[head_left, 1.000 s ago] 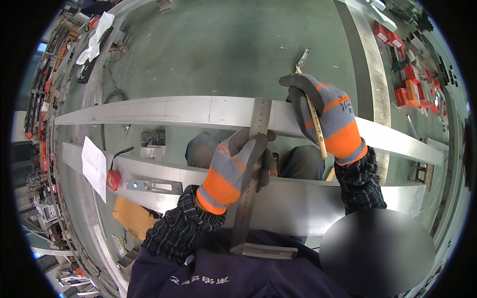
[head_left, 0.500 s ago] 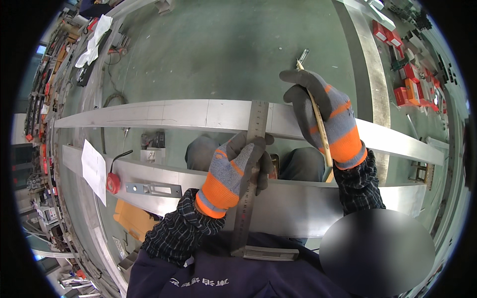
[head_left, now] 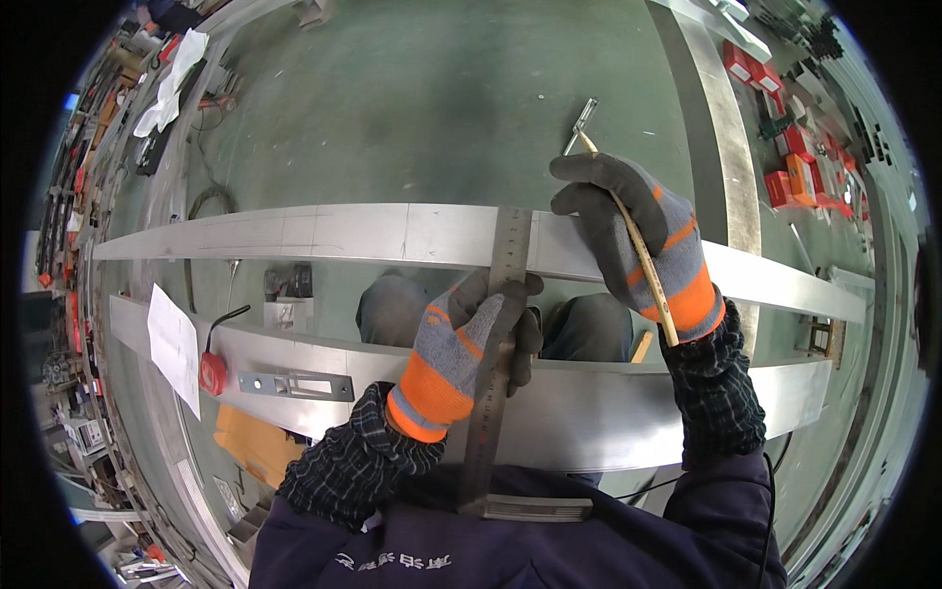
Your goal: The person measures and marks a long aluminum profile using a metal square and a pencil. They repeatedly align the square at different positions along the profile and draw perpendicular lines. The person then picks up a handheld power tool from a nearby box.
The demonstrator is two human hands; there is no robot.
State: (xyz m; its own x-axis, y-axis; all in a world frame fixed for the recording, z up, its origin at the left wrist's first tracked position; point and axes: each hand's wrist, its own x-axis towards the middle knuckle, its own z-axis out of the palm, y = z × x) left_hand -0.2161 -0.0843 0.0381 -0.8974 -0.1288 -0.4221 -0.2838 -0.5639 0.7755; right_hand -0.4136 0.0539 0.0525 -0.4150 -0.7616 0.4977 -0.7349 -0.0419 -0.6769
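Note:
My left hand (head_left: pixel 478 339), in a grey and orange work glove, grips a steel try square (head_left: pixel 509 240) by its blade. The blade's far end lies across the far metal bar (head_left: pixel 373 231), and its thick stock (head_left: pixel 538 508) rests close to my body. My right hand (head_left: pixel 638 221), gloved alike, pinches a pencil (head_left: pixel 642 249) between thumb and fingers above the same bar, to the right of the blade. The pencil's tip points away from me. Thin marked lines cross the bar left of the blade. Beneath my left hand runs a second, wider metal bar (head_left: pixel 589 412).
On the near bar's left part lie a white paper sheet (head_left: pixel 174 348), a red tape measure (head_left: pixel 213 373) and a slotted metal plate (head_left: pixel 296 385). A small metal tool (head_left: pixel 581 125) lies beyond the far bar. Red boxes (head_left: pixel 785 187) stand at the right; a cardboard piece (head_left: pixel 255 444) is below left.
The pencil has tilted in my right hand, its rear end swinging right toward the wrist. My left hand keeps its grip on the square. The whole view has shifted slightly.

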